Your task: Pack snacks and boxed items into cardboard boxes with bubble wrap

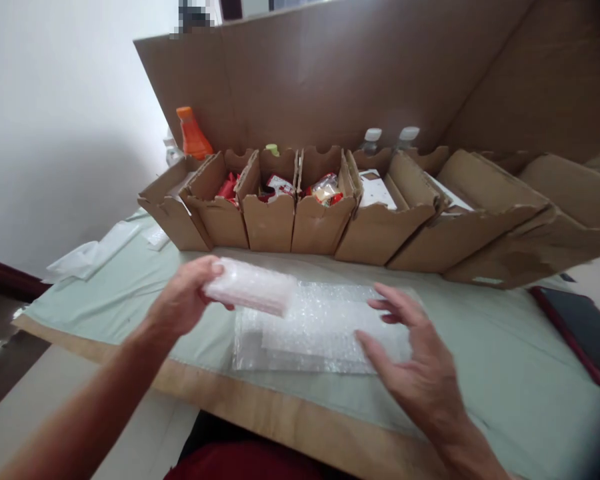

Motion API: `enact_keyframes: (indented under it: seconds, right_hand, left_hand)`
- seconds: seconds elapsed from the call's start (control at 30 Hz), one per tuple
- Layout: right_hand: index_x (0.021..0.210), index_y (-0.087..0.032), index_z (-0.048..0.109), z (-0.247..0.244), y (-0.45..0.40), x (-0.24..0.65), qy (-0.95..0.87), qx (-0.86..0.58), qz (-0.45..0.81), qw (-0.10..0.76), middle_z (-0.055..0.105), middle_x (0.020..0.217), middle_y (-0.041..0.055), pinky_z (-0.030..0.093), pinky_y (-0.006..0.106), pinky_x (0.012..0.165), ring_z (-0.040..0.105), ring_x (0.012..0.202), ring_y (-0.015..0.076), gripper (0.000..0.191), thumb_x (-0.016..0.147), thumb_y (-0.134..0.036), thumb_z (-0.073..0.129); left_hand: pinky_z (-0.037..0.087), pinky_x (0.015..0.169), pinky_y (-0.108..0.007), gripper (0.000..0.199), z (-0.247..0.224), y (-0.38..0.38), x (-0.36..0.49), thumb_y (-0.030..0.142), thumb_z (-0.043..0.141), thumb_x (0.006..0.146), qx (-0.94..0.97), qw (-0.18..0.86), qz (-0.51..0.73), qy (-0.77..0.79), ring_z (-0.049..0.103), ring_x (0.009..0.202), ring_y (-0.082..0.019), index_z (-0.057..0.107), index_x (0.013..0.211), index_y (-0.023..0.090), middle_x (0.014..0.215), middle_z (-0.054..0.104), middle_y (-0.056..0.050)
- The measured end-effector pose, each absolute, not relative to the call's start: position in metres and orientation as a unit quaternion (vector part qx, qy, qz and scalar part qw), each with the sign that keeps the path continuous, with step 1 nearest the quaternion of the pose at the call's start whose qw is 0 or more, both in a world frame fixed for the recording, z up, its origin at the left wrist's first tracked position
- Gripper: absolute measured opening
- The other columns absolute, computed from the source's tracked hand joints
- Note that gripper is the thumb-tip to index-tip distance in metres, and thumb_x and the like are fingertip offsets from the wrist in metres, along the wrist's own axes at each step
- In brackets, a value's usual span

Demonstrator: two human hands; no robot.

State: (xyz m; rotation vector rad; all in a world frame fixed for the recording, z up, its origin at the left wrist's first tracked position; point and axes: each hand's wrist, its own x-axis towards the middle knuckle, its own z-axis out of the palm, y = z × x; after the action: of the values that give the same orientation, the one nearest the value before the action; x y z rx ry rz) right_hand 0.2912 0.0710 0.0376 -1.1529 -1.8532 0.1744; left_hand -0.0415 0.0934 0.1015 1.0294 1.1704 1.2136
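Note:
My left hand (193, 290) grips one end of a bundle rolled in bubble wrap (253, 285), pinkish white and held above the table. What lies inside the wrap cannot be made out. Below and to the right of it, flat sheets of bubble wrap (320, 333) overlap on the cloth. Over the right part of these sheets hovers my right hand (415, 353), thumb and fingers spread with nothing between them. Whether its thumb touches the top sheet is unclear.
Cardboard bins (270, 223) stand in a row behind, some with red packets. Bottles, one orange (194, 133), rise behind them before a tall cardboard panel (300, 80). A dark phone-like device (580, 327) lies right; crumpled plastic (95, 253) lies left on the green cloth (130, 307).

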Motion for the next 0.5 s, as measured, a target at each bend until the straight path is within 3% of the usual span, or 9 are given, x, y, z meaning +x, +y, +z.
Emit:
enact_keyframes:
  seconds: [0.03,0.1,0.17,0.27,0.37,0.5]
  right_hand:
    - [0.155,-0.032,0.040,0.044,0.064,0.279,-0.790,-0.422,0.066,0.439,0.055,0.152,0.0141,0.055,0.049,0.099,0.064,0.124,0.0310,0.068,0.094,-0.030,0.070]
    - [0.156,-0.033,0.040,0.053,0.055,0.258,-0.849,-0.350,0.058,0.391,0.049,0.158,0.0139,0.053,0.053,0.102,0.058,0.134,0.0345,0.071,0.093,-0.025,0.071]
    - [0.148,-0.031,0.051,0.057,0.051,0.246,-0.868,-0.334,0.074,0.359,0.062,0.145,0.0112,0.054,0.050,0.096,0.065,0.124,0.0320,0.056,0.094,-0.020,0.064]
    - [0.134,-0.027,0.066,0.057,0.047,0.238,-0.817,-0.396,0.173,0.382,0.076,0.120,0.0067,0.056,0.042,0.087,0.072,0.102,0.0258,0.038,0.097,-0.021,0.056]
    - [0.125,-0.026,0.070,0.051,0.039,0.230,-0.694,-0.468,0.353,0.419,0.077,0.111,0.0043,0.056,0.035,0.082,0.071,0.096,0.0230,0.030,0.099,-0.035,0.058]
    - [0.101,-0.020,0.070,0.029,0.025,0.220,-0.482,-0.472,0.586,0.449,0.072,0.081,0.0049,0.054,0.032,0.065,0.067,0.070,0.0197,0.040,0.101,-0.056,0.052]
  left_hand:
    - [0.055,0.049,-0.028,0.031,0.089,0.090,-0.029,0.042,0.081,0.067,0.412,0.590,0.499,0.482,0.060,0.055,-0.015,0.067,0.067,0.015,0.063,0.063,-0.002]
    - [0.053,0.047,-0.027,0.035,0.071,0.082,-0.005,0.047,0.082,0.069,0.368,0.653,0.479,0.457,0.059,0.055,-0.015,0.067,0.067,0.015,0.063,0.061,-0.001]
    - [0.054,0.051,-0.029,0.044,0.061,0.073,0.012,0.058,0.079,0.074,0.337,0.700,0.464,0.425,0.064,0.061,-0.019,0.069,0.076,0.015,0.068,0.065,-0.004]
    - [0.056,0.068,-0.033,0.065,0.054,0.058,0.024,0.077,0.069,0.078,0.322,0.716,0.487,0.382,0.072,0.087,-0.027,0.072,0.102,0.017,0.092,0.075,-0.009]
    - [0.053,0.081,-0.031,0.063,0.043,0.045,0.029,0.065,0.082,0.074,0.328,0.693,0.509,0.391,0.070,0.100,-0.026,0.071,0.116,0.019,0.107,0.077,-0.008]
    - [0.052,0.077,-0.030,0.041,0.034,0.035,0.026,0.042,0.092,0.067,0.282,0.685,0.515,0.432,0.071,0.087,-0.023,0.077,0.093,0.015,0.088,0.078,-0.007]
